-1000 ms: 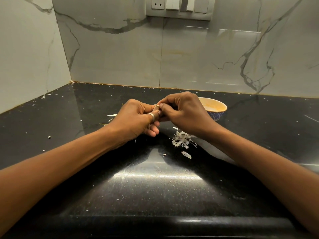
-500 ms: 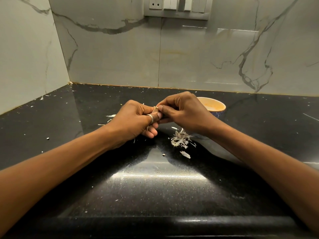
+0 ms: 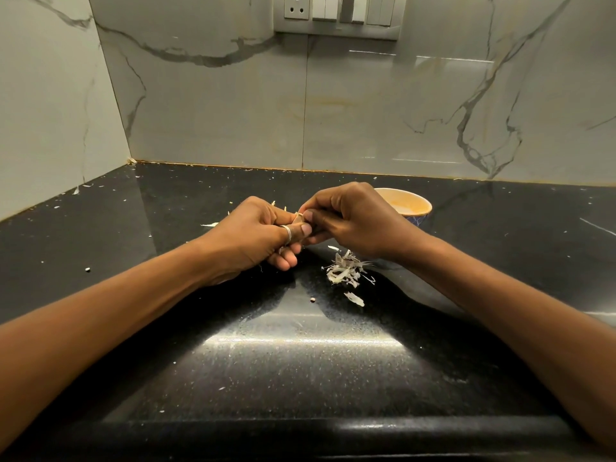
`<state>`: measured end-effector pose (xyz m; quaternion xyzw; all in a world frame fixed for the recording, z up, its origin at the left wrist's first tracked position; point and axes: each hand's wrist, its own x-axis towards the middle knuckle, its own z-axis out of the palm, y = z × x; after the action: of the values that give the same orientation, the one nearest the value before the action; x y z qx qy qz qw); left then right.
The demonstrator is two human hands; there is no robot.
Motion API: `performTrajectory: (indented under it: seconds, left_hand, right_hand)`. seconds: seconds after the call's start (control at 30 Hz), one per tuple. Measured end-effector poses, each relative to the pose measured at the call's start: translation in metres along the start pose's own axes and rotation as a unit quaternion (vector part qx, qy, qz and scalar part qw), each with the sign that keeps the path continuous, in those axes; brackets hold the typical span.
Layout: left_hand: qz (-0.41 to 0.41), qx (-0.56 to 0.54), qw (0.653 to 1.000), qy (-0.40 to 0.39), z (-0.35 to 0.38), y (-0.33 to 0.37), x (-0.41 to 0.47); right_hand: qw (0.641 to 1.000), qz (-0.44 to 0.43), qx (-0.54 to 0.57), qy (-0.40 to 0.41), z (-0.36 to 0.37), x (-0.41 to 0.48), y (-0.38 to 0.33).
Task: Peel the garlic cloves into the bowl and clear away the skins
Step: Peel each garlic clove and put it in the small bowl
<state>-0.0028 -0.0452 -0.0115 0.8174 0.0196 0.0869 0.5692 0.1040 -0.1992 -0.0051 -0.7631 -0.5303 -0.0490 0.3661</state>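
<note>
My left hand [image 3: 253, 235] and my right hand [image 3: 350, 218] meet above the black counter, fingers curled. Between their fingertips they pinch a small garlic clove [image 3: 299, 216], of which only a pale sliver shows. A ring sits on a left finger. Below the right hand lies a pile of white garlic skins [image 3: 345, 271], with one loose flake [image 3: 354, 299] nearer me. A bowl [image 3: 416, 208] with a pale orange inside and blue outside stands just behind the right hand, partly hidden by it.
The black stone counter [image 3: 300, 361] runs to marble walls at the back and left. Small skin flecks [image 3: 210, 224] lie scattered left of my hands and along the back corner. A socket and switch panel [image 3: 336, 15] is on the wall above.
Both hands stay together on the clove with only slight finger movement. The skin pile and the bowl have not moved.
</note>
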Motion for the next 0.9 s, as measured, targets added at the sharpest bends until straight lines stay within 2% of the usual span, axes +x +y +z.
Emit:
performTrajectory:
  seconds: [0.17, 0.33, 0.9]
  left_hand:
    - [0.002, 0.009, 1.0, -0.003, 0.0, 0.001, -0.001]
    - [0.006, 0.007, 1.0, 0.006, 0.001, 0.001, -0.002]
    - [0.015, 0.006, 0.999, 0.052, 0.002, -0.006, 0.005]
  right_hand:
    - [0.994, -0.056, -0.097, 0.014, -0.001, 0.001, 0.001]
    - [0.987, -0.095, -0.124, 0.03, 0.004, 0.0, -0.001]
    - [0.979, -0.085, -0.144, 0.117, 0.02, 0.0, -0.003]
